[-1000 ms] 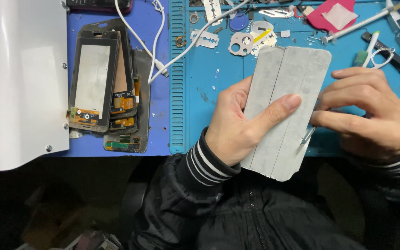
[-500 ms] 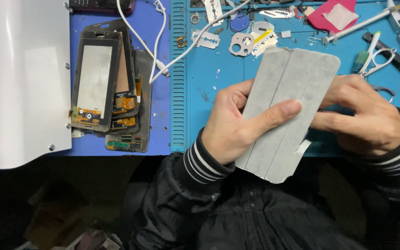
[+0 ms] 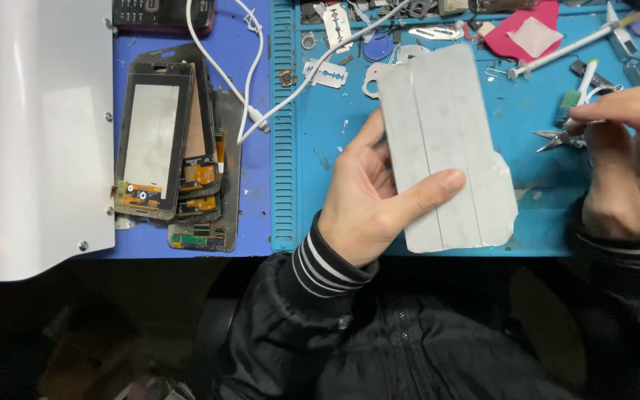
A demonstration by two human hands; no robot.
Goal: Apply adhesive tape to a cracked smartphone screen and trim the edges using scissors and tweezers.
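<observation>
A view from above onto a blue silicone repair mat (image 3: 320,185) on a workbench, with the person's black striped-cuff sleeves at the bottom. The left hand (image 3: 375,200) holds a flat grey rectangular sheet with lengthwise seams and one cut-off corner (image 3: 442,148) just above the middle of the mat: the thumb presses across the sheet's face, and the fingers curl behind its left edge. The sheet is tilted slightly, its top leaning left. The right hand (image 3: 627,167), at the mat's right edge, is apart from the sheet; its fingertips pinch a pair of thin metal tweezers (image 3: 557,137) whose tips point left, towards the sheet. Left of the mat lies a stack of dark phone screen frames with orange flex cables (image 3: 175,155), and further left a white curved panel (image 3: 31,133). A white cable (image 3: 261,96) runs from the mat's top edge down to beside the stack. Along the mat's top edge lie razor blades (image 3: 335,22), a pink cloth (image 3: 524,33) and small tools.
</observation>
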